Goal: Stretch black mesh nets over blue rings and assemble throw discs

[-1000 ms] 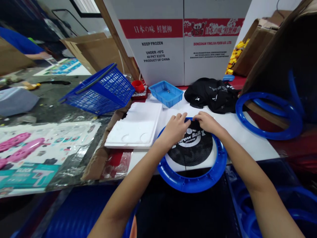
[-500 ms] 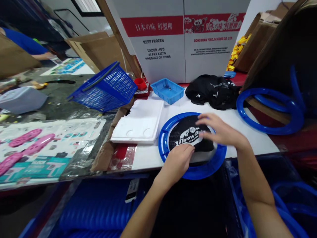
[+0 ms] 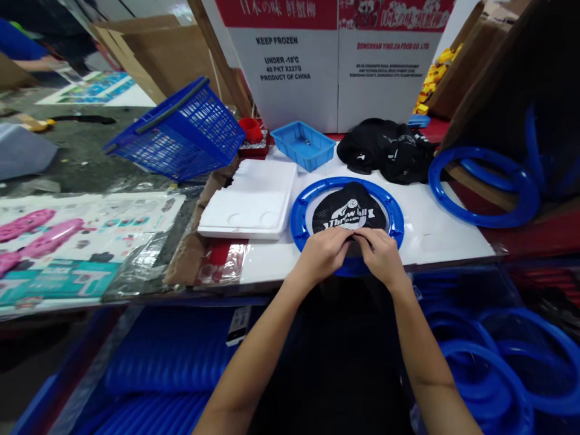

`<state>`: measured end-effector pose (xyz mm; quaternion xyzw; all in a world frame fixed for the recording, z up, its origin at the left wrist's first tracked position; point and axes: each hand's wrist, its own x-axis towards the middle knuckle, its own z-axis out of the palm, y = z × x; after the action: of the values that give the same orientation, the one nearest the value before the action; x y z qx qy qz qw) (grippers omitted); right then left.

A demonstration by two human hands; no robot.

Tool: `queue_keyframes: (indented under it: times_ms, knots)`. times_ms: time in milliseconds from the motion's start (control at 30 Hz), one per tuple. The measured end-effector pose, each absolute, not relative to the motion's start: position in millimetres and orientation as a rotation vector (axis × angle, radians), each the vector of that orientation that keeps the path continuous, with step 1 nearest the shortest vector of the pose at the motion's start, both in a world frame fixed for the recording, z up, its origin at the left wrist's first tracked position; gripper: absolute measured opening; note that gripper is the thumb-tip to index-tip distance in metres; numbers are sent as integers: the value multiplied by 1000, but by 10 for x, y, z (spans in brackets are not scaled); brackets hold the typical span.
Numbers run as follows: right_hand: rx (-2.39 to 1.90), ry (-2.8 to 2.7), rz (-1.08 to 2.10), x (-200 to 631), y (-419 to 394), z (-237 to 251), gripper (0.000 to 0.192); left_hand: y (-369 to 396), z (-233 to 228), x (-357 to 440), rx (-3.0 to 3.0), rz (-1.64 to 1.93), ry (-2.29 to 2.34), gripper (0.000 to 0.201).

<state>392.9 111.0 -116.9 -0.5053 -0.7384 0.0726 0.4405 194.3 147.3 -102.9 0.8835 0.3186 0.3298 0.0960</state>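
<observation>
A round black mesh cloth (image 3: 326,212) with white lettering lies inside a blue plastic ring (image 3: 299,208) on the white work surface. My left hand (image 3: 324,254) pinches the near edge of the cloth, fingers closed. Right beside it my right hand (image 3: 379,254) is closed on the same edge, the fingertips of both hands almost meeting. Both hands cover the near part of the ring. Behind the ring rests a heap of black cloths (image 3: 387,151) with white print.
White foam trays (image 3: 251,202) lie left of the ring, with a light-blue bin (image 3: 306,148) behind. A blue basket (image 3: 181,133) leans farther left. Another blue ring (image 3: 484,208) sits at right by a carton. Blue rings (image 3: 480,368) fill a bag below. A large white carton (image 3: 299,96) stands behind.
My right hand has come down and left from above the cloth to grip its near edge beside my left hand. The cloth's near edge is bunched, and the camera view has tilted down.
</observation>
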Motion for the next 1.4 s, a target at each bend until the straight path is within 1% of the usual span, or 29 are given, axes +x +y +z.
queue_keyframes:
  times_ms: [67, 200, 433, 733, 900, 1067, 1233, 1400]
  knots:
    - [-1169, -1901, 245, 3985, 1116, -1134, 26, 1432, -1074, 1901, 2612, 1042, 979, 23]
    - [-991, -2092, 344, 4157, 1026, -1081, 24, 1311, -1182, 1775, 2521, 1147, 832, 23]
    - [-966, -2142, 338, 4263, 962, -1139, 23, 1318, -1140, 1754, 2574, 1096, 711, 16]
    - [-870, -2171, 423, 4328, 978, -1086, 13, 1307, -1185, 1596, 2620, 965, 537, 21]
    - [-858, -2266, 365, 4331, 955, -1087, 14, 1267, -1218, 1502, 2613, 1002, 492, 26]
    - [-810, -2241, 214, 4324, 906, -1133, 14, 1269, -1277, 1479, 2582, 1084, 409, 29]
    - [-785, -2232, 153, 4322, 875, -1145, 16, 1286, -1221, 1523, 2609, 1048, 394, 25]
    - [-803, -2234, 157, 4326, 877, -1124, 16, 1296, -1124, 1548, 2653, 948, 443, 14]
